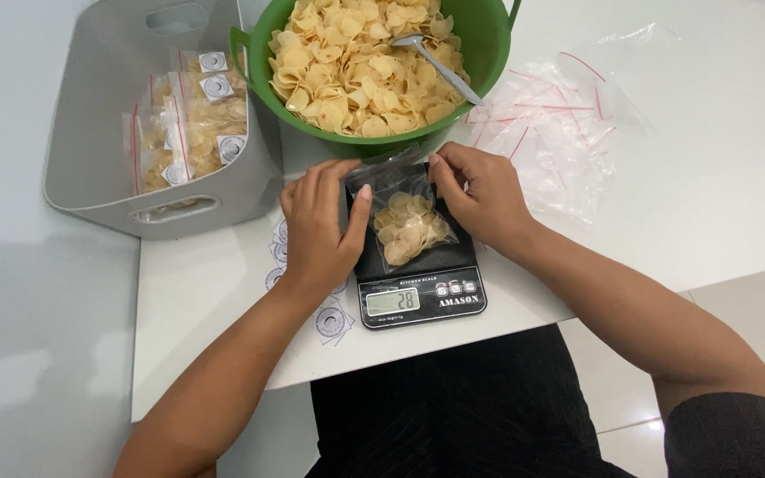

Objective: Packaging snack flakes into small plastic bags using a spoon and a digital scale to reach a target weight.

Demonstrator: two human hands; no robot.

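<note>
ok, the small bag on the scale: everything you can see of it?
The small bag is clear thin plastic, a zip-type pouch, partly filled with pale yellow round chips gathered in its lower half. It lies flat on the platform of the black kitchen scale, slightly askew, mouth toward the green bowl. The left hand pinches its upper left edge; the right hand grips the upper right corner. The top section looks empty and wrinkled.

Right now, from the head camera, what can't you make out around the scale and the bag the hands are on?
- Scale platform: mostly covered by the small clear bag and both hands.
- Bag's seal: hidden under the left hand and the right hand, so whether it is open or shut is unclear.
- Round stickers: partly under the left wrist; print too small.
- Green bowl: far rim cut off by the top edge.
- Grey bin: lower packets hidden by its wall.
</note>
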